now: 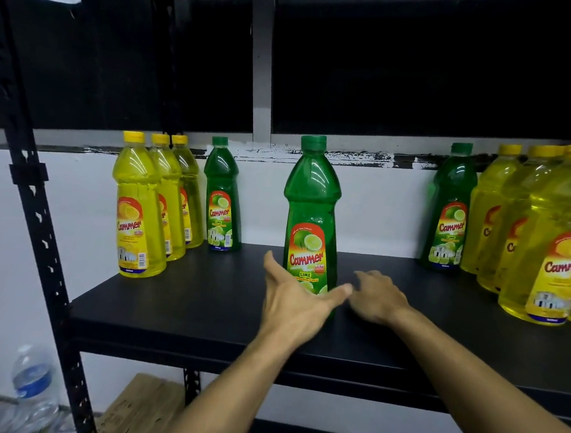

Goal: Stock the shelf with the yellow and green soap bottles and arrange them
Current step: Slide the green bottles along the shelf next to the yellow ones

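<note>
A green lime soap bottle (311,215) stands upright near the middle of the black shelf (202,305). My left hand (291,295) is spread open in front of its base, thumb stretched across the bottle's foot. My right hand (376,298) hovers open just right of the bottle, fingers loose. At the back left stand three yellow bottles (141,211) in a row with a green bottle (222,197) beside them. At the right stand another green bottle (450,212) and several yellow bottles (548,244).
A black perforated upright post (40,227) frames the shelf's left side. Below left lies a clear water bottle (32,377), and a wooden board (146,407) sits on a lower level. The white wall (373,206) backs the shelf.
</note>
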